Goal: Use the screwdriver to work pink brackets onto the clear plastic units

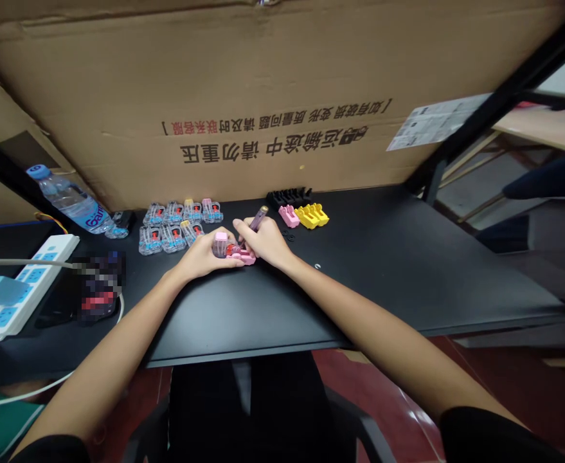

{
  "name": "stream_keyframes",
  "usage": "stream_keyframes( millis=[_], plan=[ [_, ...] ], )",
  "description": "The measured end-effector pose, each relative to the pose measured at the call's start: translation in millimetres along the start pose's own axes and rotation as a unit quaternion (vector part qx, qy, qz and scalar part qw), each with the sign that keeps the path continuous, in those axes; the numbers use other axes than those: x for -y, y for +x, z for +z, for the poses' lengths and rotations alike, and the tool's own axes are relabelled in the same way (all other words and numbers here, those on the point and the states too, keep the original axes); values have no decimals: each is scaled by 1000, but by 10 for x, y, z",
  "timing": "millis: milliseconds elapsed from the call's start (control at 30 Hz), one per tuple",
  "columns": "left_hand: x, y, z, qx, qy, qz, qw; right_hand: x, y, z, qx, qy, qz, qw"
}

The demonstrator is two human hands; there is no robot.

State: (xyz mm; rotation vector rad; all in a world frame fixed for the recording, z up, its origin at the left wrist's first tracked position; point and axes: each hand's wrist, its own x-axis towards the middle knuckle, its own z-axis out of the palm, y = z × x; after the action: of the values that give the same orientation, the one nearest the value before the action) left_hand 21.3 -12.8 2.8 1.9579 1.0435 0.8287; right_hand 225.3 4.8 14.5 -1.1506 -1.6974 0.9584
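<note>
Inverted “运输途中请勿重压”, red “联系客服” on cardboard (263,64); “Ga…” on bottle (77,202)

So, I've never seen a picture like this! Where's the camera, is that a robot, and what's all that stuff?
No robot here, just a person using two bare hands. There's one picture, taken by a camera worn on the person's head, looking forward and down past their arms.

The left hand holds a small pink-and-clear gadget. The right hand grips a stick-shaped tool, its lower end down by the gadget.

On the black table sit two rows of clear gadgets. To their left are a bottle and a power strip. To their right are black, pink and yellow plastic parts. Behind everything stands big cardboard.
</note>
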Motion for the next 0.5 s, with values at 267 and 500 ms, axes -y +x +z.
stream_keyframes(
  millis=[267,500],
  plan=[
    [-15,4,13,-10,10,6,1000,103,-49,-17,-16,64,18,998],
    [26,12,21,-19,21,20,999,94,-58,7,-24,63,21,998]
  ],
)
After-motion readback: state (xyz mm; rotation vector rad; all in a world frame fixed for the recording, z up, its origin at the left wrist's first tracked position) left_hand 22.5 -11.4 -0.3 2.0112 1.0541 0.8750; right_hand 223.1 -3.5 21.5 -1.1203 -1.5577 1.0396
